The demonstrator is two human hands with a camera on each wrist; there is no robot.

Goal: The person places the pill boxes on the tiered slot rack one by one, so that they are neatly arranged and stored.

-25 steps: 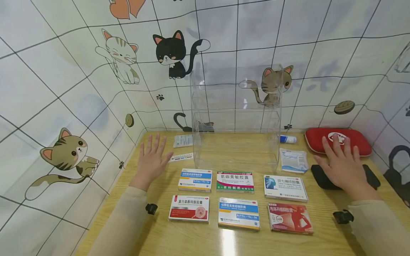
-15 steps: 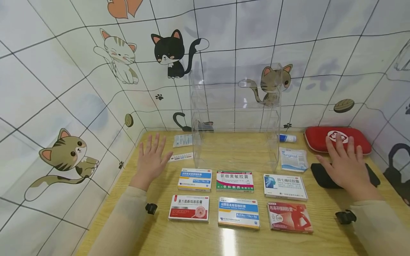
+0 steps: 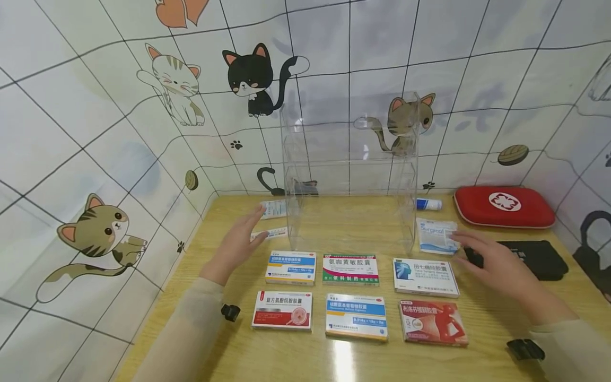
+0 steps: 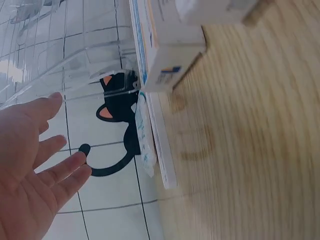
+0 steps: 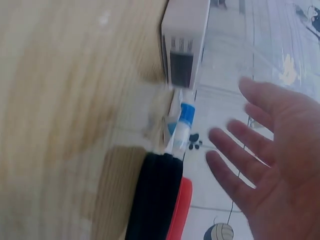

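My left hand is held over the table's left side, fingers extended and thumb apart, near a white thermometer-like strip and a small blue-and-white packet. Nothing is in its grasp. My right hand hovers on the other side with relaxed fingers, its fingertips overlapping the Surgical packet in the head view. A black pouch is partly hidden behind it. Between the hands lie medicine boxes in two rows, among them a green-and-white box, a white box with a blue head picture and a red box.
A clear acrylic stand rises at the back middle of the table. To its right are a blue-and-white tube and a red first-aid case. The cat-printed wall closes off the back and left.
Both hands have turned from flat, palms down, to sideways and moved inward. The right hand shifted left toward the Surgical packet, uncovering the red case. The boxes stay in place.
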